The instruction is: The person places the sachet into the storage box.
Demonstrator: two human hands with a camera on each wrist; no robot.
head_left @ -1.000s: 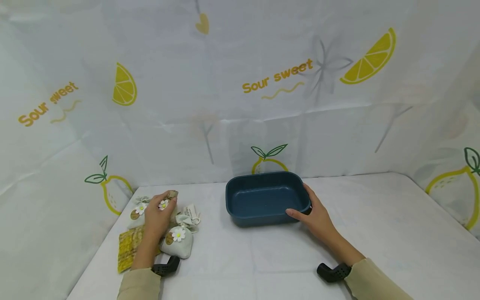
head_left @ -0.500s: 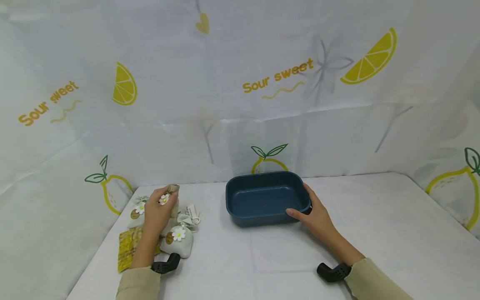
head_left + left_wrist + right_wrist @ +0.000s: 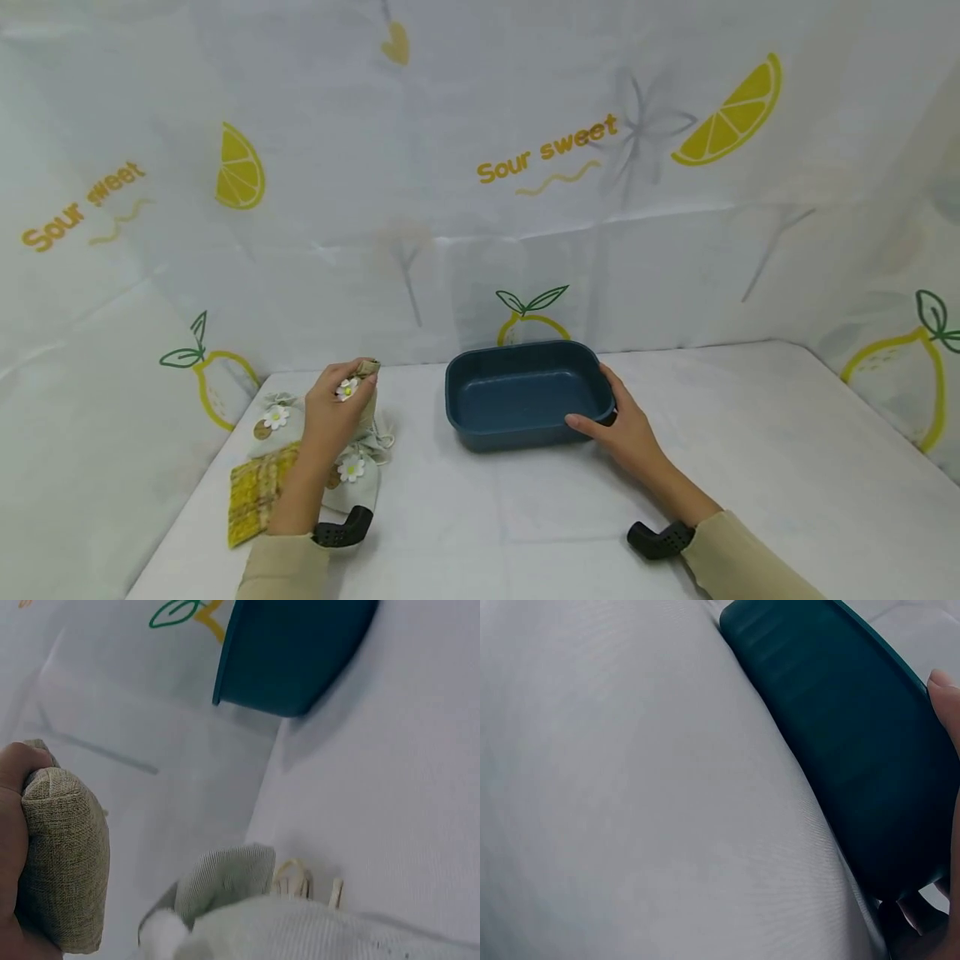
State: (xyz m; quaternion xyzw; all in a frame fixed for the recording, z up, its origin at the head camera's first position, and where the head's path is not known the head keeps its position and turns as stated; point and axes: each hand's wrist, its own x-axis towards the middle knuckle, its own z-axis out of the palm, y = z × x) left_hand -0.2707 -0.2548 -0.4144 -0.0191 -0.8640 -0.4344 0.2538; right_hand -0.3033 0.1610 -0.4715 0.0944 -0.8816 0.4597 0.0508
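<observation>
My left hand (image 3: 330, 425) grips a tan burlap sachet (image 3: 66, 859) with a white daisy on it, raised above a group of other sachets. Below my left forearm lies a pale sachet with a daisy (image 3: 352, 482). Another pale daisy sachet (image 3: 279, 433) sits farther left, beside a yellow woven pouch (image 3: 258, 492) partly covered by the forearm. With my right hand (image 3: 628, 433) I hold the right end of a dark blue rectangular tub (image 3: 510, 441), thumb at its near rim and fingers round the side. No object shows inside the tub.
A white cloth (image 3: 480, 533) covers the table. Behind it hangs a white curtain (image 3: 337, 167) printed with lemons. Black wrist bands (image 3: 660, 540) are on both forearms. White drawstrings (image 3: 296, 877) stick out beside the pale sachets.
My left hand has lifted the tan sachet up and moved it slightly right, away from the group. My right hand keeps its hold on the tub. The head view has shifted slightly.
</observation>
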